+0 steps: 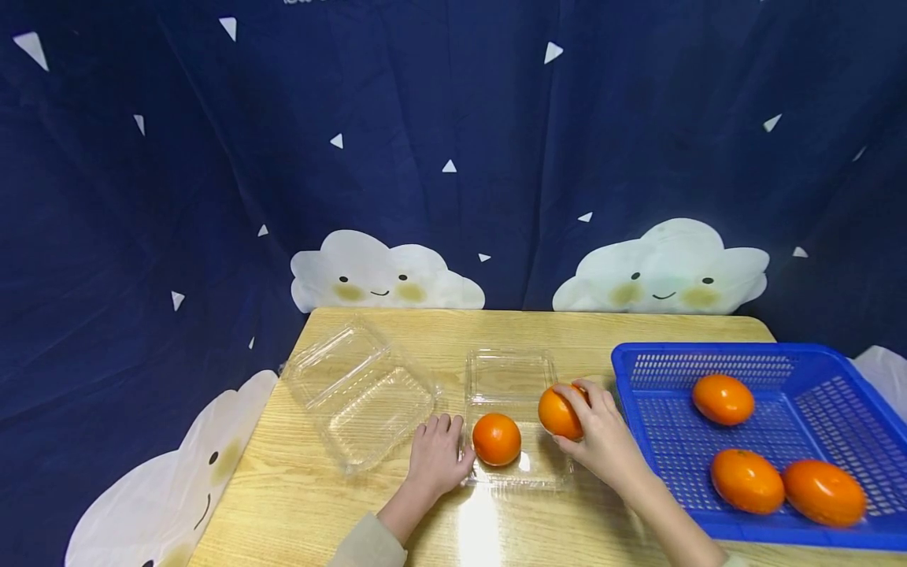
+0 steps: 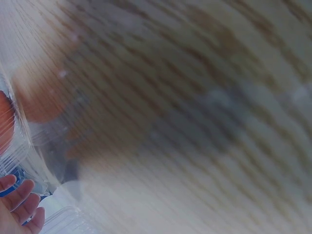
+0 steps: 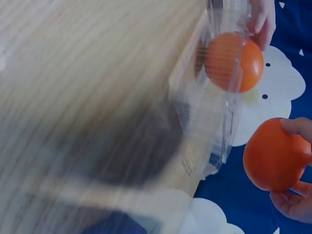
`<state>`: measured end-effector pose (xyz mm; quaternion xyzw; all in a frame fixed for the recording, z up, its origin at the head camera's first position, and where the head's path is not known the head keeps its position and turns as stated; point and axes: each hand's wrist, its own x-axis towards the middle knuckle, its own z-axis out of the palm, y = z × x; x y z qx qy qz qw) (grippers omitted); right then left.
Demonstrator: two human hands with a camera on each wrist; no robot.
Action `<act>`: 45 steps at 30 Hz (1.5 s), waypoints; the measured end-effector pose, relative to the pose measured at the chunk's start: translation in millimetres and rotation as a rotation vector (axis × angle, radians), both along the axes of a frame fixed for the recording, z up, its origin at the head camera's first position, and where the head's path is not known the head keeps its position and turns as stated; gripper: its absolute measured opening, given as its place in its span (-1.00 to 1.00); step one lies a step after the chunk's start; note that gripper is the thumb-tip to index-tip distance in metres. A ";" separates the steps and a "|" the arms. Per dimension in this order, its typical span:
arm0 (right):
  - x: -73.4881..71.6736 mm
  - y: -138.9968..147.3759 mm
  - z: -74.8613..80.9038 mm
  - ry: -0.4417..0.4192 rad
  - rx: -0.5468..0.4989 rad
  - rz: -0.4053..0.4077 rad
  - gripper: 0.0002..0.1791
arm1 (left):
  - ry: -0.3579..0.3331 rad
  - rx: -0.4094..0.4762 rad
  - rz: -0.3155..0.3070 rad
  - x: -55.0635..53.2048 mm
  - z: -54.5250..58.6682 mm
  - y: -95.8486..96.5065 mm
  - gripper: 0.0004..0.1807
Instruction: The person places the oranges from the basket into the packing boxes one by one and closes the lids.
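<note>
My right hand (image 1: 605,442) grips an orange (image 1: 558,413) between thumb and fingers, over the right side of a clear plastic clamshell box (image 1: 512,378). In the right wrist view the held orange (image 3: 273,156) is raised above the box's rim. Another orange (image 1: 496,439) sits in the left part of the box's front half. Beside that box's left edge, my left hand (image 1: 437,459) lies palm down with fingers extended and the thumb at the edge near the orange. The left wrist view shows the left hand's fingers (image 2: 22,202) spread loosely, holding nothing.
A second clear clamshell (image 1: 368,398) lies open and turned at an angle on the wooden table (image 1: 283,504), left of my left hand. At the right stands a blue plastic basket (image 1: 623,358) holding several oranges (image 1: 723,399). A dark blue curtain (image 1: 453,102) hangs behind the table.
</note>
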<state>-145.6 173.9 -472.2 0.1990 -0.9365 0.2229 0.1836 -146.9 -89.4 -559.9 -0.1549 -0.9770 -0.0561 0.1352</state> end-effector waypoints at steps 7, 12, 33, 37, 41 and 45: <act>5.6 -9.0 -8.3 -0.051 0.020 0.023 -0.23 | 0.017 0.008 -0.001 -0.1 -0.6 0.4 -0.68; 9.1 -13.8 -13.6 -0.083 0.045 0.025 -0.24 | 0.018 0.010 0.000 0.3 0.7 0.8 -0.68; 14.9 -25.7 -28.6 -0.131 0.081 0.064 -0.25 | 0.006 0.017 0.002 1.1 2.0 1.5 -0.69; 14.9 -26.8 -32.6 -0.134 0.087 0.067 -0.25 | 0.007 0.014 0.002 1.3 1.7 1.6 -0.67; 14.6 -27.0 -36.4 -0.127 0.097 0.067 -0.24 | 0.000 0.019 0.003 1.0 1.6 1.3 -0.66; 14.1 -27.2 -38.6 -0.103 0.099 0.070 -0.24 | 0.007 0.024 0.002 0.8 1.3 1.0 -0.67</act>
